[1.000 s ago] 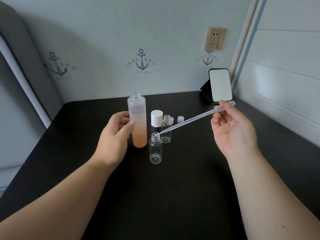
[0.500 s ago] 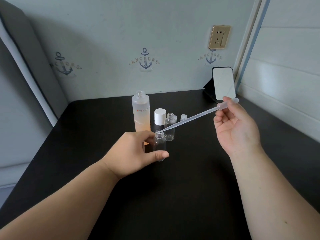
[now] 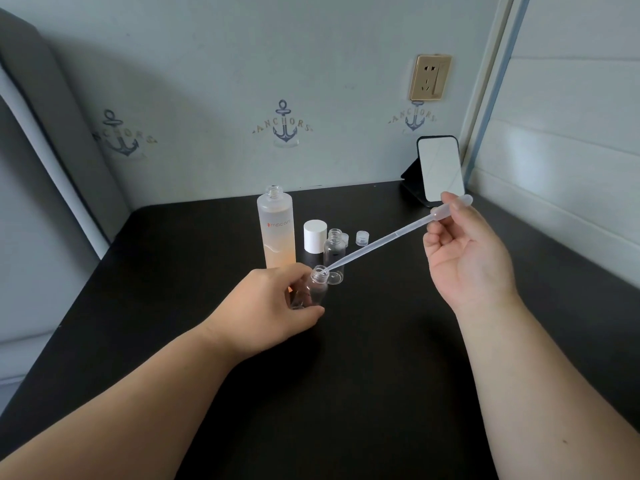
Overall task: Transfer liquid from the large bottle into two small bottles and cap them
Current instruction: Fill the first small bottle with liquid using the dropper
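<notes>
The large frosted bottle (image 3: 277, 233) with orange liquid stands uncapped at the back of the black table (image 3: 363, 393). Its white cap (image 3: 314, 236) stands beside it. My left hand (image 3: 273, 306) grips a small clear bottle (image 3: 317, 285), tilted toward the right. My right hand (image 3: 464, 258) pinches the bulb of a clear plastic pipette (image 3: 388, 239), whose tip sits in that bottle's mouth. A second small clear bottle (image 3: 334, 254) stands open just behind. Two small clear caps (image 3: 362, 238) lie behind it, one partly hidden.
A small mirror on a black stand (image 3: 440, 169) leans at the table's back right corner, near the wall. A gold wall socket (image 3: 429, 77) is above it. The wall closes the table's back and right sides.
My left hand left the large bottle, took hold of the near small bottle and tilted it. The pipette tip has stayed at that bottle's mouth.
</notes>
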A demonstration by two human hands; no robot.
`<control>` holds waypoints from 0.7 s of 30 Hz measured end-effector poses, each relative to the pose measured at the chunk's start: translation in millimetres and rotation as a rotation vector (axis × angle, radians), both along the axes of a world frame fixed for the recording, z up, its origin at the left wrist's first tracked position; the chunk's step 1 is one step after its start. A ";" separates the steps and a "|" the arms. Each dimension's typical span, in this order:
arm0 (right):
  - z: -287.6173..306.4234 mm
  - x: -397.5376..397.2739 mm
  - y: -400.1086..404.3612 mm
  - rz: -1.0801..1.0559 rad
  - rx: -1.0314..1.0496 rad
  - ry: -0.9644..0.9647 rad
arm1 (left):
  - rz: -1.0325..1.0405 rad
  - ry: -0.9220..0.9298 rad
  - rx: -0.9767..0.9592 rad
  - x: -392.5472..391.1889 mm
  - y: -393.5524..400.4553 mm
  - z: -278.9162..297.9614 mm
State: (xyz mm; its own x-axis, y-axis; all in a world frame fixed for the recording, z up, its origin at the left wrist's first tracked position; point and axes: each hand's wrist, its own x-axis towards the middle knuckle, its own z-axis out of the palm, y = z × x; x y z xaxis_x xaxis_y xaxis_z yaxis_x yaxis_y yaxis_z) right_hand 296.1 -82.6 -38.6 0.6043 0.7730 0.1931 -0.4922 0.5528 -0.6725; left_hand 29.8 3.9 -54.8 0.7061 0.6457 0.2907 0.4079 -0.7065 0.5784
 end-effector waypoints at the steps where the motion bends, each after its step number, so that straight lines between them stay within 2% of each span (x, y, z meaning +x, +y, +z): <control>1: 0.1 -0.1 0.3 -0.003 -0.001 -0.003 | -0.005 -0.004 0.008 -0.1 0.7 -0.7; 21: 0.9 -4.8 -1.2 -0.051 -0.118 0.021 | -0.058 -0.025 0.089 -1.4 5.2 -2.2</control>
State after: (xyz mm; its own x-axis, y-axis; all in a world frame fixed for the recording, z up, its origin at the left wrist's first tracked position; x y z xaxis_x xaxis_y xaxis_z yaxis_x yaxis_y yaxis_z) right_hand 291.3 -83.8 -37.7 0.6460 0.7580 0.0894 -0.4802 0.4947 -0.7244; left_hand 28.4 9.0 -56.9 0.7333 0.5749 0.3629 0.3513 -0.7774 0.5217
